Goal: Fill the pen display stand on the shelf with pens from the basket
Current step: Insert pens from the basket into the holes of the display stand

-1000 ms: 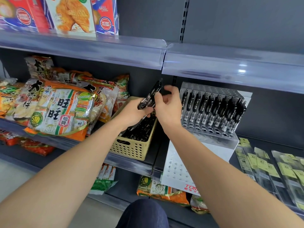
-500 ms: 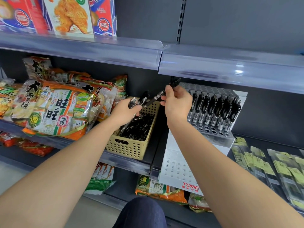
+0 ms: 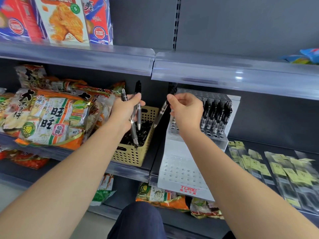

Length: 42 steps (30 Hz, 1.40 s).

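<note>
Pens (image 3: 138, 111) stand tip-down in the left hand (image 3: 123, 112), fingers clamped; right hand (image 3: 187, 111) pinches another pen (image 3: 161, 112) (slanted, tip down-left).

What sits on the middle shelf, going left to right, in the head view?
Snack bags → basket of pens → pen display stand → flat yellow-labelled packets.

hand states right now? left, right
Left hand: gripping at least two black-and-clear plastic pens over the perforated tan plastic basket.
Right hand: pinching one black-and-clear pen beside the white pen display stand.
</note>
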Each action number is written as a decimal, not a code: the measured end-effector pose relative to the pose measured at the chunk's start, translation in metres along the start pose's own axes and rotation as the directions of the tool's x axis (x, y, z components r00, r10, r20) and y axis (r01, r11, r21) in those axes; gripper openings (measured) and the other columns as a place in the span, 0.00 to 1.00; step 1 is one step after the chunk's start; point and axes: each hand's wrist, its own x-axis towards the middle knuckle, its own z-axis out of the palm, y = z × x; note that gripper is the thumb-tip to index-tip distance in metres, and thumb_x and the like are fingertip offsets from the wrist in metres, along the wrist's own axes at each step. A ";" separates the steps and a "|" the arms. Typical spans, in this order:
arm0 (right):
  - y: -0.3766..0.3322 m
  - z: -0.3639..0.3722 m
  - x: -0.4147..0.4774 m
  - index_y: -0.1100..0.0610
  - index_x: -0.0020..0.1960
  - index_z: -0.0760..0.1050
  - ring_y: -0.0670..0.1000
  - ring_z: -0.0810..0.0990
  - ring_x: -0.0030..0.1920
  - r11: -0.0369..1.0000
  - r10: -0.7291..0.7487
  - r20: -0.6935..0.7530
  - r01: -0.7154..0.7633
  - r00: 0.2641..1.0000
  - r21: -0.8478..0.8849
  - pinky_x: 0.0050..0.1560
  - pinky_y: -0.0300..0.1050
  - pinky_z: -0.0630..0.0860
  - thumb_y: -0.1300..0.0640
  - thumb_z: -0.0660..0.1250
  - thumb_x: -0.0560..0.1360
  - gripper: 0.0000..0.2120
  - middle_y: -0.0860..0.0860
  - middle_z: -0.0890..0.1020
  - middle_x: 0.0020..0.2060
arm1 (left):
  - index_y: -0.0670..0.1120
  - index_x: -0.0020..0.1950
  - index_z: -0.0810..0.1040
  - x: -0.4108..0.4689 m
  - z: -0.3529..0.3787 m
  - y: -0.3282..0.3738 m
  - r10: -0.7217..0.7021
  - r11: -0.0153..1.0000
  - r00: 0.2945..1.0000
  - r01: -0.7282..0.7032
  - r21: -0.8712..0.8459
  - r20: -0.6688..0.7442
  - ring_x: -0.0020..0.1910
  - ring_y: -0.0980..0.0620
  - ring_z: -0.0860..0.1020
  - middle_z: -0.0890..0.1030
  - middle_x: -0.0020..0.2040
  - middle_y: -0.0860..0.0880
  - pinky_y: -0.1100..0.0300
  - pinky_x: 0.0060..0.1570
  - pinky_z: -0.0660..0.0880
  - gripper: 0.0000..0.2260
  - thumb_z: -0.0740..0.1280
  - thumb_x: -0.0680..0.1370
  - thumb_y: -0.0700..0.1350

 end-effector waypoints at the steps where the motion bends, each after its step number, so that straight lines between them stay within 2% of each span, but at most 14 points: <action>1: -0.001 -0.004 0.000 0.52 0.36 0.76 0.53 0.82 0.38 1.000 -0.005 -0.005 0.005 1.000 -0.020 0.44 0.56 0.81 0.52 0.73 0.71 0.08 0.49 0.81 0.33 | 0.45 0.49 0.77 -0.006 0.003 -0.001 -0.032 0.999 0.999 0.033 -0.020 0.022 0.28 0.55 0.73 0.82 0.35 0.51 0.63 0.31 0.70 0.04 0.67 0.78 0.45; 6: -0.005 -0.033 -0.001 0.51 0.36 0.77 0.54 0.82 0.37 0.992 -0.051 -0.043 0.046 0.998 -0.116 0.43 0.55 0.81 0.50 0.74 0.70 0.09 0.49 0.81 0.33 | 0.42 0.54 0.78 -0.029 0.022 -0.014 -0.130 0.984 0.986 0.142 -0.112 0.104 0.21 0.59 0.73 0.81 0.33 0.52 0.67 0.26 0.70 0.10 0.68 0.77 0.47; 9: -0.007 -0.051 0.000 0.52 0.38 0.77 0.52 0.81 0.35 0.986 -0.072 -0.069 0.061 0.995 -0.155 0.43 0.53 0.81 0.50 0.74 0.71 0.08 0.49 0.81 0.33 | 0.41 0.52 0.78 -0.046 0.035 -0.021 -0.199 0.971 0.967 0.217 -0.103 0.162 0.21 0.58 0.74 0.80 0.27 0.54 0.67 0.25 0.70 0.11 0.69 0.77 0.48; 11: -0.008 -0.061 0.001 0.53 0.39 0.78 0.51 0.80 0.34 0.981 -0.083 -0.081 0.068 0.993 -0.182 0.42 0.50 0.80 0.50 0.73 0.71 0.08 0.48 0.81 0.33 | 0.41 0.50 0.79 -0.055 0.043 -0.027 -0.239 0.959 0.951 0.263 -0.105 0.195 0.23 0.56 0.75 0.81 0.28 0.53 0.64 0.26 0.71 0.11 0.69 0.77 0.49; 13: -0.010 -0.071 0.002 0.54 0.40 0.78 0.49 0.78 0.33 0.977 -0.099 -0.091 0.080 0.991 -0.197 0.39 0.45 0.78 0.50 0.73 0.71 0.08 0.47 0.80 0.32 | 0.43 0.49 0.80 -0.061 0.051 -0.033 -0.256 0.955 0.943 0.280 -0.093 0.213 0.30 0.53 0.76 0.83 0.33 0.52 0.60 0.31 0.70 0.10 0.70 0.76 0.49; 17: -0.015 -0.090 0.004 0.55 0.42 0.78 0.46 0.76 0.33 0.964 -0.143 -0.118 0.111 0.983 -0.241 0.36 0.38 0.73 0.52 0.72 0.73 0.07 0.45 0.78 0.32 | 0.45 0.42 0.80 -0.073 0.067 -0.041 -0.249 0.961 0.939 0.270 -0.060 0.239 0.33 0.52 0.73 0.84 0.40 0.50 0.59 0.33 0.69 0.07 0.69 0.77 0.48; 20: -0.015 -0.100 0.006 0.55 0.42 0.77 0.45 0.75 0.34 0.950 -0.188 -0.154 0.140 0.970 -0.279 0.36 0.36 0.71 0.52 0.71 0.73 0.07 0.44 0.77 0.32 | 0.45 0.43 0.79 -0.080 0.075 -0.046 -0.240 0.961 0.934 0.267 -0.072 0.263 0.33 0.52 0.74 0.84 0.39 0.50 0.59 0.35 0.70 0.06 0.68 0.78 0.47; 23: -0.012 -0.106 0.010 0.54 0.42 0.76 0.45 0.76 0.36 0.937 -0.212 -0.179 0.147 0.961 -0.318 0.40 0.39 0.72 0.52 0.71 0.74 0.07 0.43 0.77 0.32 | 0.45 0.49 0.78 -0.083 0.081 -0.053 -0.255 0.948 0.927 0.295 -0.116 0.273 0.36 0.50 0.76 0.84 0.38 0.49 0.56 0.40 0.71 0.05 0.68 0.78 0.46; 25: -0.010 -0.109 0.011 0.55 0.43 0.77 0.46 0.76 0.36 0.922 -0.229 -0.183 0.153 0.956 -0.355 0.41 0.40 0.72 0.51 0.70 0.74 0.07 0.42 0.76 0.33 | 0.46 0.51 0.77 -0.084 0.083 -0.056 -0.261 0.945 0.928 0.301 -0.125 0.266 0.35 0.50 0.75 0.84 0.38 0.48 0.57 0.38 0.72 0.06 0.69 0.77 0.46; 30: -0.003 -0.110 0.015 0.57 0.46 0.79 0.49 0.77 0.39 0.882 -0.259 -0.168 0.162 0.951 -0.442 0.42 0.42 0.73 0.52 0.69 0.75 0.08 0.46 0.78 0.35 | 0.47 0.48 0.77 -0.085 0.084 -0.058 -0.238 0.952 0.937 0.277 -0.129 0.255 0.35 0.51 0.75 0.84 0.36 0.50 0.57 0.39 0.72 0.04 0.68 0.78 0.46; 35: 0.008 -0.109 0.018 0.56 0.45 0.80 0.53 0.80 0.41 0.851 -0.213 -0.155 0.106 0.965 -0.514 0.45 0.46 0.77 0.50 0.70 0.74 0.09 0.48 0.80 0.36 | 0.47 0.46 0.77 -0.088 0.086 -0.059 -0.192 0.961 0.948 0.235 -0.149 0.253 0.37 0.52 0.77 0.83 0.36 0.50 0.58 0.39 0.72 0.03 0.67 0.78 0.46; 42: 0.017 -0.112 0.015 0.54 0.44 0.82 0.56 0.81 0.40 0.760 -0.114 -0.109 0.016 0.988 -0.649 0.40 0.42 0.74 0.46 0.69 0.74 0.11 0.52 0.84 0.37 | 0.48 0.44 0.77 -0.093 0.087 -0.061 -0.182 0.956 0.955 0.227 -0.185 0.234 0.37 0.54 0.79 0.83 0.35 0.51 0.58 0.40 0.72 0.04 0.67 0.78 0.45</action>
